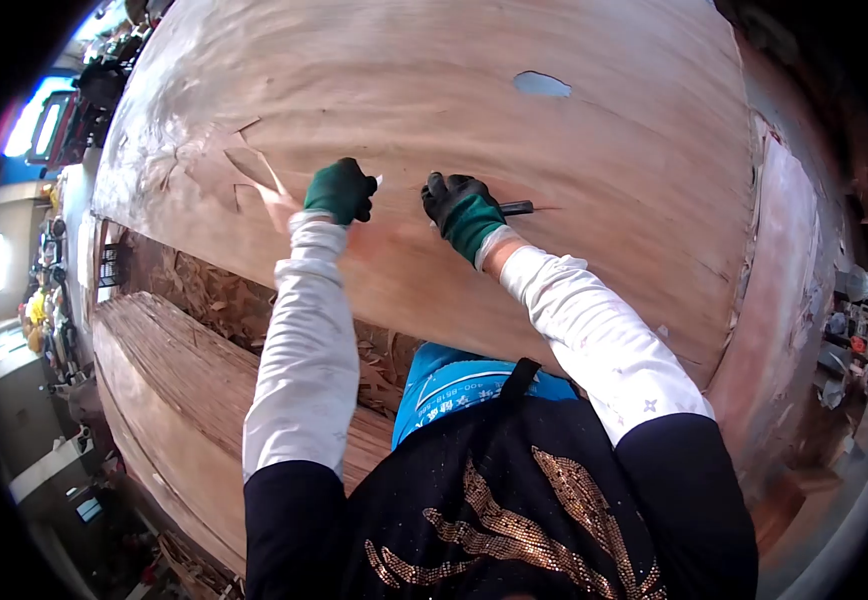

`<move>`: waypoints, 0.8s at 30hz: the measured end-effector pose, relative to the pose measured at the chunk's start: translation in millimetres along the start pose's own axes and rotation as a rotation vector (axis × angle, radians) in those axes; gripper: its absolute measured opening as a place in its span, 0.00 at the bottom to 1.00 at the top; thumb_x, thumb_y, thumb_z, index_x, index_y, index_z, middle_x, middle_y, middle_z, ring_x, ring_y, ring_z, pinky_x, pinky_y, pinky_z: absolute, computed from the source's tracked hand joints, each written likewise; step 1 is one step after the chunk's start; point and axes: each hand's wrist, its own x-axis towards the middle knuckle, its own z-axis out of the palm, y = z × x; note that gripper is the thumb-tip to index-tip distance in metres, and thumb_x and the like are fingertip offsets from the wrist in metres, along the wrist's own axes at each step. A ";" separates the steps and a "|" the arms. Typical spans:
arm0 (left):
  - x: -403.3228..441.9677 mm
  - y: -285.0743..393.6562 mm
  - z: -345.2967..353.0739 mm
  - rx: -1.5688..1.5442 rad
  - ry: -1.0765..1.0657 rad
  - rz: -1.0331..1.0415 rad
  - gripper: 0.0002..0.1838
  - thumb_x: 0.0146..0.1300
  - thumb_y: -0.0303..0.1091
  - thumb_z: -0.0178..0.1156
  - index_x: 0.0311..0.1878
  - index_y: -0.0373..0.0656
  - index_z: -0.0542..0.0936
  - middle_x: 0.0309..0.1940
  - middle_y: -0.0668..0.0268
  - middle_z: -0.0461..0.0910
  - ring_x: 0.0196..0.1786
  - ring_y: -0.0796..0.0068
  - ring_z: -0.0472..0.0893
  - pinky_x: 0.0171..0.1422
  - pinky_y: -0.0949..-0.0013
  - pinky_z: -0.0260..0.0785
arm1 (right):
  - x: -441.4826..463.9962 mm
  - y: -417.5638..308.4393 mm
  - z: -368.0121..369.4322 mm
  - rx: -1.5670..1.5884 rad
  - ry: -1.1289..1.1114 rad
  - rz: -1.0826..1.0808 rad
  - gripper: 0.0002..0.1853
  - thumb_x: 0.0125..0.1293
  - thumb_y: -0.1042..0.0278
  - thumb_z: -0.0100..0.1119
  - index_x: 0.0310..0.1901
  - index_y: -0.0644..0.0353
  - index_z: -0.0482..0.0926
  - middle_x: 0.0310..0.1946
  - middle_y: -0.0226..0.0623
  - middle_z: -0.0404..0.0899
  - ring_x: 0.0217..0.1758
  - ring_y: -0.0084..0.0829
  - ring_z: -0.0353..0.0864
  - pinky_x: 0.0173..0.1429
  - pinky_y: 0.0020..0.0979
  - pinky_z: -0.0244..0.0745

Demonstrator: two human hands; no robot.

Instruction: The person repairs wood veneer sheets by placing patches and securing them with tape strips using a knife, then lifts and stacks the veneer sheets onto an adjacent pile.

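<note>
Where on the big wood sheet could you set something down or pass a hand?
The sheet looks bare between the hole and both hands, left and right, and between the tool and the sheet's right edge. A narrow gap separates the hands. It is crowded at the torn strip beside the left hand, and below, among wood scraps.

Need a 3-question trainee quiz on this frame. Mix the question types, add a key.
1. True or false: the left hand and right hand both wear gloves.
2. A dark handle sticks out beside which hand?
A) left
B) right
C) neither
3. Fill in: the hole in the wood sheet lies nearer the ____ hand.

Key: 1 true; 2 B; 3 right.
</note>
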 end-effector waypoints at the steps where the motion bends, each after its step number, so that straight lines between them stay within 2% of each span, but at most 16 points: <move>1: 2.5 -14.6 -7.3 -0.388 -0.150 -0.024 0.12 0.56 0.42 0.69 0.32 0.43 0.84 0.38 0.59 0.85 0.44 0.55 0.83 0.47 0.59 0.76 | 0.5 -0.2 4.4 -0.002 0.047 -0.004 0.17 0.62 0.66 0.57 0.53 0.52 0.77 0.50 0.35 0.75 0.47 0.35 0.80 0.42 0.35 0.77; 2: -0.5 -19.5 -8.0 -0.172 -0.022 0.359 0.11 0.55 0.40 0.70 0.35 0.44 0.85 0.41 0.59 0.84 0.46 0.56 0.82 0.49 0.61 0.76 | 0.7 1.0 3.2 -0.006 0.096 -0.004 0.14 0.61 0.67 0.57 0.50 0.53 0.78 0.44 0.33 0.77 0.46 0.35 0.80 0.41 0.36 0.77; 4: -13.3 -29.4 0.9 0.288 0.218 1.111 0.12 0.52 0.36 0.72 0.40 0.45 0.86 0.48 0.61 0.83 0.51 0.59 0.81 0.52 0.63 0.75 | -5.5 9.4 -3.2 0.087 0.145 -0.010 0.15 0.60 0.67 0.58 0.50 0.54 0.78 0.45 0.33 0.76 0.47 0.34 0.80 0.41 0.36 0.76; 5: -25.3 -24.4 12.4 0.032 0.082 0.933 0.18 0.48 0.29 0.72 0.46 0.47 0.86 0.58 0.60 0.78 0.62 0.50 0.73 0.66 0.53 0.67 | -11.8 15.2 -10.3 0.130 0.162 -0.010 0.15 0.59 0.67 0.59 0.50 0.54 0.78 0.45 0.34 0.76 0.47 0.34 0.80 0.41 0.36 0.76; 6: -30.3 -16.3 19.1 0.252 0.205 1.074 0.22 0.50 0.29 0.71 0.52 0.45 0.83 0.56 0.57 0.79 0.57 0.55 0.78 0.57 0.58 0.75 | -19.5 21.5 -17.8 0.144 0.186 0.030 0.15 0.59 0.67 0.59 0.49 0.54 0.78 0.46 0.34 0.76 0.48 0.34 0.79 0.41 0.36 0.76; 8: -44.0 1.4 50.9 -0.599 -0.142 0.539 0.24 0.58 0.32 0.67 0.59 0.43 0.77 0.53 0.56 0.80 0.51 0.63 0.82 0.44 0.65 0.80 | -48.1 33.3 -32.4 0.159 0.207 0.110 0.15 0.58 0.66 0.60 0.48 0.55 0.78 0.47 0.35 0.75 0.49 0.34 0.79 0.42 0.36 0.75; 10: -49.5 20.0 82.1 -0.888 -0.280 0.308 0.24 0.63 0.35 0.64 0.61 0.41 0.74 0.49 0.56 0.81 0.47 0.66 0.84 0.38 0.70 0.80 | -90.7 53.9 -21.8 0.187 0.318 0.159 0.14 0.58 0.64 0.60 0.47 0.52 0.77 0.47 0.34 0.76 0.51 0.35 0.78 0.44 0.40 0.74; 11: -50.8 29.3 94.9 -1.022 -0.347 0.185 0.24 0.65 0.36 0.62 0.62 0.40 0.73 0.47 0.56 0.81 0.45 0.68 0.84 0.35 0.72 0.80 | -112.7 62.7 -15.3 0.155 0.216 0.239 0.13 0.59 0.64 0.60 0.46 0.51 0.78 0.47 0.34 0.76 0.51 0.36 0.78 0.45 0.40 0.74; 12: -49.6 38.1 111.9 -1.060 -0.361 0.237 0.20 0.67 0.39 0.60 0.58 0.39 0.74 0.43 0.57 0.82 0.41 0.66 0.85 0.34 0.70 0.81 | -131.7 76.1 -10.7 0.161 0.170 0.294 0.13 0.59 0.63 0.60 0.46 0.50 0.78 0.48 0.33 0.77 0.52 0.36 0.78 0.45 0.41 0.75; 14: -48.2 70.2 139.8 -1.074 -0.316 0.274 0.20 0.67 0.38 0.60 0.57 0.38 0.73 0.42 0.56 0.83 0.39 0.65 0.85 0.33 0.69 0.81 | -167.7 103.3 -6.2 0.209 0.128 0.376 0.13 0.60 0.62 0.60 0.47 0.49 0.79 0.51 0.32 0.77 0.53 0.37 0.78 0.46 0.41 0.76; 16: -37.5 100.6 160.5 -1.088 -0.365 0.264 0.20 0.68 0.36 0.59 0.58 0.36 0.71 0.41 0.54 0.82 0.39 0.63 0.86 0.30 0.68 0.81 | -184.1 117.2 -5.7 0.175 0.154 0.416 0.17 0.62 0.61 0.60 0.52 0.49 0.78 0.56 0.33 0.76 0.58 0.37 0.76 0.48 0.41 0.77; 18: -32.5 125.3 172.6 -1.020 -0.379 0.220 0.20 0.69 0.37 0.58 0.58 0.36 0.70 0.41 0.54 0.82 0.40 0.63 0.86 0.31 0.67 0.81 | -189.2 124.9 0.5 0.181 0.250 0.432 0.19 0.63 0.61 0.60 0.56 0.49 0.77 0.59 0.34 0.75 0.60 0.37 0.75 0.50 0.40 0.77; 19: -22.6 132.0 185.2 -0.967 -0.315 0.166 0.19 0.70 0.39 0.57 0.57 0.37 0.69 0.40 0.53 0.82 0.36 0.64 0.86 0.28 0.67 0.80 | -185.6 127.4 22.0 0.246 0.249 0.431 0.23 0.63 0.60 0.60 0.60 0.48 0.74 0.64 0.34 0.71 0.64 0.37 0.73 0.53 0.39 0.76; 22: -6.9 141.8 194.1 -0.966 -0.312 -0.052 0.14 0.68 0.37 0.57 0.50 0.39 0.70 0.34 0.55 0.81 0.29 0.64 0.85 0.22 0.65 0.77 | -171.3 116.2 -0.4 0.189 0.169 0.416 0.25 0.64 0.61 0.60 0.64 0.47 0.71 0.68 0.34 0.67 0.66 0.37 0.70 0.56 0.39 0.74; 23: -7.5 139.9 195.2 -0.940 -0.300 -0.007 0.15 0.68 0.39 0.56 0.49 0.39 0.69 0.33 0.56 0.81 0.26 0.65 0.84 0.20 0.64 0.75 | -166.7 114.8 0.7 0.216 0.090 0.441 0.27 0.63 0.65 0.60 0.65 0.47 0.69 0.69 0.33 0.65 0.69 0.37 0.67 0.56 0.41 0.73; 24: -7.4 138.6 196.5 -0.930 -0.293 -0.006 0.15 0.68 0.39 0.56 0.49 0.39 0.69 0.33 0.56 0.81 0.26 0.65 0.84 0.20 0.64 0.75 | -166.3 116.0 3.1 0.247 0.104 0.449 0.28 0.62 0.66 0.59 0.65 0.46 0.69 0.68 0.33 0.66 0.68 0.37 0.68 0.56 0.41 0.73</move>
